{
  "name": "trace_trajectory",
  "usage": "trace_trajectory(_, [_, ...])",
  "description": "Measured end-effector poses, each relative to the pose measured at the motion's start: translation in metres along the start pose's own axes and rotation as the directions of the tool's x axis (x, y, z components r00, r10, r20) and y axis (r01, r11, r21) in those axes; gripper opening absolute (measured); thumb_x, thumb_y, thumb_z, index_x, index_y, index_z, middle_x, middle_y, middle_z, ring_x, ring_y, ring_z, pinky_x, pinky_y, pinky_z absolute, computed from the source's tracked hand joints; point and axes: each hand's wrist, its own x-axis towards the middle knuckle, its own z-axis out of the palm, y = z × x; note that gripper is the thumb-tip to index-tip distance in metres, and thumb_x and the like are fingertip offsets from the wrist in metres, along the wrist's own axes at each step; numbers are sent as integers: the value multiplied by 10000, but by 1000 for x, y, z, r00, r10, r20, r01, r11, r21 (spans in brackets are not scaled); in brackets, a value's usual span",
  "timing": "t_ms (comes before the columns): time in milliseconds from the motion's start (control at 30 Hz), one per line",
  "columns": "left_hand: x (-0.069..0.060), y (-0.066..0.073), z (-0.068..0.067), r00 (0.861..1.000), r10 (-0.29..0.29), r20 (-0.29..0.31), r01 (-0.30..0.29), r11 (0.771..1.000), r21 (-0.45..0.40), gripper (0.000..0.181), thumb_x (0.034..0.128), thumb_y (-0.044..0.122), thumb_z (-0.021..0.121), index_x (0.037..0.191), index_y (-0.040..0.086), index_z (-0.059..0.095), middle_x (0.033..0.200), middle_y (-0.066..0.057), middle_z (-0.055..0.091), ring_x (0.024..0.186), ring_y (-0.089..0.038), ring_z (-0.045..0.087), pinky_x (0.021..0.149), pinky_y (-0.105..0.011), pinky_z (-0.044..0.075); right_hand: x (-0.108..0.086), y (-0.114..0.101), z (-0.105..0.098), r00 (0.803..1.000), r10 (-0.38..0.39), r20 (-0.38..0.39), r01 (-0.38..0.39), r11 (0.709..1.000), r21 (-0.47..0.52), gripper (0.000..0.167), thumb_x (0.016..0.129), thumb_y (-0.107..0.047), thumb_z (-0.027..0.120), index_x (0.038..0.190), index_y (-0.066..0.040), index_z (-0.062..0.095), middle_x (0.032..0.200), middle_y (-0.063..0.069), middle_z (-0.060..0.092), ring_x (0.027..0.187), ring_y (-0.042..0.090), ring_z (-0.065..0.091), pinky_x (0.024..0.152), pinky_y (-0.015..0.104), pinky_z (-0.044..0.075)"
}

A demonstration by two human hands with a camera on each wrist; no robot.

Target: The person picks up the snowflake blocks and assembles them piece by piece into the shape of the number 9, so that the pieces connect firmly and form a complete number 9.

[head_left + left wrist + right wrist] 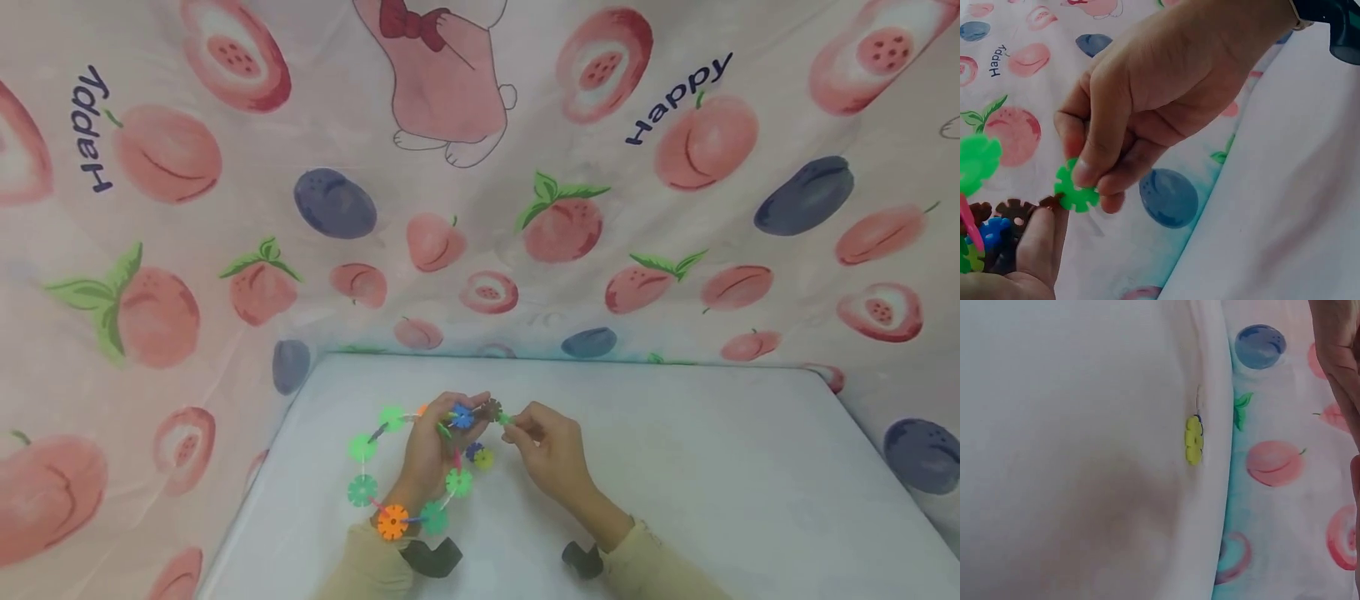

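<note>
My right hand (553, 454) pinches a green notched plastic disc (1075, 189) between thumb and fingers. That disc meets a small brown disc seen nearly edge-on beside my left fingertips. My left hand (426, 457) holds the linked end of a chain of interlocking discs, including a brown disc (1017, 214) and a blue disc (462, 417). The rest of the chain curves around my left wrist, with an orange disc (393, 522) and several green ones. Only an edge of a hand (1340, 356) shows in the right wrist view.
On the white table (690, 467) beneath the hands lie a yellow disc (484, 459) and a dark blue disc (473, 451), close together. A fruit-printed cloth (480, 217) hangs behind the table. Dark straps (433, 557) sit at both wrists.
</note>
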Motion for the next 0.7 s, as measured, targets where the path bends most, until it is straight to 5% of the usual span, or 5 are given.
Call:
trace_trajectory(200, [2, -3, 0, 999, 12, -52, -15, 999, -51, 289, 1052, 232, 453, 894, 89, 648, 1226, -185, 686, 1240, -343, 645, 1088, -400, 506, 8, -1, -2, 998, -65, 4, 65, 997, -41, 177, 876, 12, 750, 841, -136, 658, 794, -49, 748, 728, 43, 735, 778, 365, 642])
trace_trajectory(500, [0, -5, -3, 998, -15, -54, 14, 1000, -15, 284, 1055, 255, 450, 907, 106, 642, 1312, -220, 646, 1233, -352, 652, 1082, -435, 513, 6, 1, -1, 999, 6, 50, -4, 999, -35, 212, 865, 17, 750, 824, -170, 659, 775, -108, 733, 717, 12, 705, 784, 323, 629])
trace_trajectory(700, [0, -3, 1, 995, -51, -89, 38, 989, -143, 303, 1051, 226, 462, 881, 86, 670, 1330, -246, 630, 1235, -361, 639, 1068, -412, 527, 6, 2, 0, 999, -28, 31, 28, 1000, -7, 209, 870, 29, 746, 825, -152, 652, 793, -81, 740, 736, 43, 723, 798, 340, 638])
